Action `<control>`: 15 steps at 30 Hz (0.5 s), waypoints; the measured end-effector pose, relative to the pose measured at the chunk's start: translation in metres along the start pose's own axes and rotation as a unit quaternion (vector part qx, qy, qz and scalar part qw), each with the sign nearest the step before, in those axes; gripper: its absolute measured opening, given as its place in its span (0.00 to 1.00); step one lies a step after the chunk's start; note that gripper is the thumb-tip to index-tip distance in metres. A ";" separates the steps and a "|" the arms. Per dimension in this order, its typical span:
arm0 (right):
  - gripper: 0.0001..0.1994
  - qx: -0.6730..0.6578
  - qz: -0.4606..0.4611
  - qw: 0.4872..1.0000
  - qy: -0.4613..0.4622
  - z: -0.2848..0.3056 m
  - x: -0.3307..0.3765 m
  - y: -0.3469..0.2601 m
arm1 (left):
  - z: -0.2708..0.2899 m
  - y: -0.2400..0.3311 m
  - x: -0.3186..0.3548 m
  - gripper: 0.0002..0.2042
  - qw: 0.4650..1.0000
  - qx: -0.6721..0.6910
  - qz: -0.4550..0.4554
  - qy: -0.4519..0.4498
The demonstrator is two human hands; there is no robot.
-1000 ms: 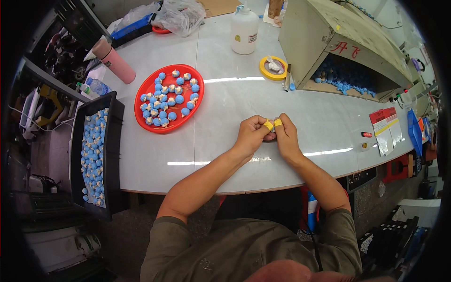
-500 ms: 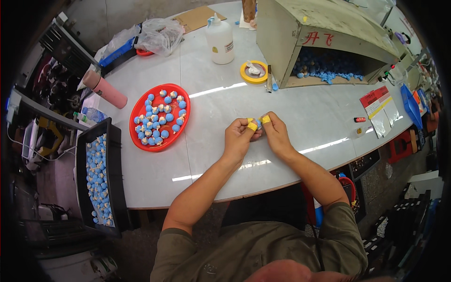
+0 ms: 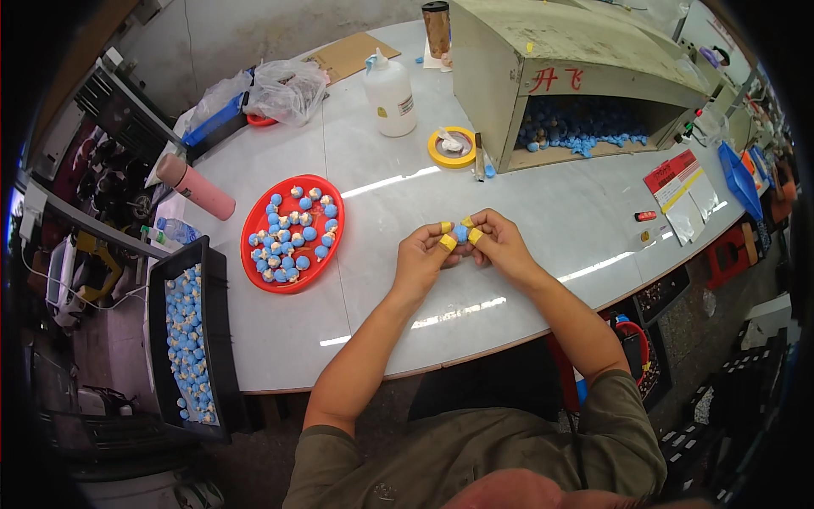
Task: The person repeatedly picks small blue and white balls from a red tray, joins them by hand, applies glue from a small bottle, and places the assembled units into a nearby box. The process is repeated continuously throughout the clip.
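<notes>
A small blue ball [image 3: 460, 232] is pinched between the fingertips of both hands, above the middle of the table. My left hand [image 3: 419, 256] closes on it from the left, thumb and forefinger wrapped in yellow tape. From the other side my right hand [image 3: 506, 246] grips it, its thumb and a finger taped in yellow too. The fingers cover part of the ball. Left of the hands, a red round tray [image 3: 319, 265] holds many blue balls with cream-coloured parts. More such balls lie in a black bin [image 3: 219, 339] at the table's left edge.
A beige cabinet [image 3: 492, 59] with blue pieces [image 3: 585, 140] inside stands at the back right. Near it are a yellow tape roll [image 3: 438, 156] and a white bottle [image 3: 390, 102]. A pink flask [image 3: 199, 188] is far left; a red-and-yellow printed sheet [image 3: 676, 185] lies right.
The fingers have shifted around the blue ball, which now shows more plainly between the fingertips. My right hand has turned slightly. The whole head view has tilted a little.
</notes>
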State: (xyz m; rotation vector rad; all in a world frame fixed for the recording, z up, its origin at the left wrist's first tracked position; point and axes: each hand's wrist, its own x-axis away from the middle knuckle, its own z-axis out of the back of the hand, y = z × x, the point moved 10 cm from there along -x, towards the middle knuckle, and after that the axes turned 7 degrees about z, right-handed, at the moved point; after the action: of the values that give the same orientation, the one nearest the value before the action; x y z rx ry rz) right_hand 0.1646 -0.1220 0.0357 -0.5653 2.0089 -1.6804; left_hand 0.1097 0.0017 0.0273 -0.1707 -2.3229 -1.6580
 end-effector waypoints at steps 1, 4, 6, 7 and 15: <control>0.09 0.009 -0.001 1.000 -0.006 -0.001 0.000 0.000 | 0.000 0.000 -0.001 0.13 1.000 -0.016 0.002 -0.007; 0.08 0.029 -0.005 0.999 -0.019 -0.003 0.001 -0.003 | 0.002 -0.003 -0.004 0.13 0.999 -0.046 0.001 -0.022; 0.08 0.049 0.002 0.998 -0.035 -0.004 0.000 -0.001 | 0.005 -0.003 -0.006 0.11 0.999 -0.044 -0.007 -0.023; 0.07 0.058 0.006 0.997 -0.043 -0.004 0.000 0.000 | 0.005 -0.003 -0.005 0.11 0.999 -0.044 -0.011 -0.026; 0.04 0.083 -0.001 0.993 -0.079 -0.010 0.004 0.000 | 0.000 0.000 -0.001 0.08 0.998 -0.046 -0.017 -0.037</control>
State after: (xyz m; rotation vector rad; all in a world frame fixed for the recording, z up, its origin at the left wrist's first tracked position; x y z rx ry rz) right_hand 0.1555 -0.1161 0.0366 -0.6205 1.7407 -1.7256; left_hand 0.1110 0.0022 0.0269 -0.2174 -2.3164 -1.8057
